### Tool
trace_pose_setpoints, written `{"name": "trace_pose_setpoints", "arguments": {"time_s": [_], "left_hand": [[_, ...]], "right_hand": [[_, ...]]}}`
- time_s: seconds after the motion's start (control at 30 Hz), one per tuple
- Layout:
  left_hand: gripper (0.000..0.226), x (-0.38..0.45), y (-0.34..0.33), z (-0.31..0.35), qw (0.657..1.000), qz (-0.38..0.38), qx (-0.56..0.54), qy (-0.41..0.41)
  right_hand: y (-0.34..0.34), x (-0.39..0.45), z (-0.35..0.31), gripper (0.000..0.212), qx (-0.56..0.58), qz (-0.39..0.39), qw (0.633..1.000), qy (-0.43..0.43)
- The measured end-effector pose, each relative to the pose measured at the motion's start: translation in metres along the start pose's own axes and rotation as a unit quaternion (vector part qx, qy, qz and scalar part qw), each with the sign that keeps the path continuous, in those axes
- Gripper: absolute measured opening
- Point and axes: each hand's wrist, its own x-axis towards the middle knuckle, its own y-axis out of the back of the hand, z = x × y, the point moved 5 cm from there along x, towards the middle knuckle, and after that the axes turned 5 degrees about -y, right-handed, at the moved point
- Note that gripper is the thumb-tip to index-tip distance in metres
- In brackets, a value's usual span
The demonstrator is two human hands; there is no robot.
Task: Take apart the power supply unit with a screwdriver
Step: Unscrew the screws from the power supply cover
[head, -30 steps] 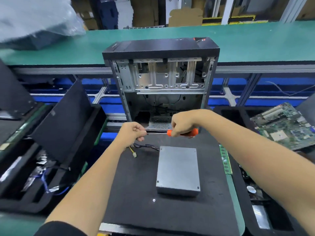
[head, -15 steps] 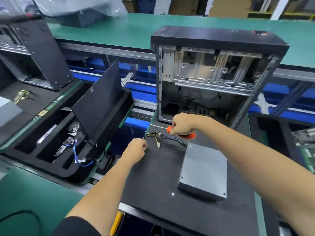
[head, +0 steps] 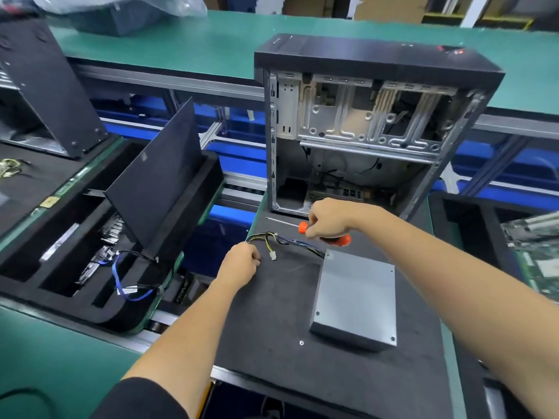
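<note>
Grey power supply unit (head: 357, 300) lies free; left hand (head: 239, 266) pinches cables (head: 290, 240), right hand (head: 329, 219) grips screwdriver (head: 302, 227).

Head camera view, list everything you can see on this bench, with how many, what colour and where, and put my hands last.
power supply unit: one, grey metal box, flat on the black foam mat.
cable bundle: one, black and yellow wires, running left from the unit's far corner.
screwdriver: one, orange handle, steel shaft pointing left, in front of the case.
loose screw: one, silver, on the mat by the unit's near corner.
computer case: one, black, open, upright behind the mat.
foam mat: one, black, centre.
foam tray: one, black, left, holding cables and parts.
circuit board: one, green, far right.
left hand: grips the cable bundle.
right hand: holds the screwdriver.
</note>
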Motion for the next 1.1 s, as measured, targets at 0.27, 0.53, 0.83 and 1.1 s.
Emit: {"name": "trace_pose_setpoints", "arguments": {"time_s": [0.27,0.53,0.83,1.1], "left_hand": [[0.023,-0.004,0.007,0.001,1.0,-0.004,-0.02,0.002],[0.018,-0.01,0.035,0.036,0.993,0.047,-0.096,-0.054],[0.013,-0.039,0.019,0.098,0.973,-0.031,-0.084,-0.214],[0.008,-0.082,-0.005,0.132,0.959,-0.121,-0.114,-0.229]], "right_hand": [[0.004,-0.011,-0.006,0.036,0.007,0.001,1.0,-0.002],[0.005,-0.021,-0.015,0.029,0.06,-0.01,0.998,-0.033],[0.042,-0.081,-0.013,0.022,0.011,0.015,0.999,-0.041],[0.043,-0.13,-0.03,0.014,-0.001,0.047,0.999,-0.012]]}}
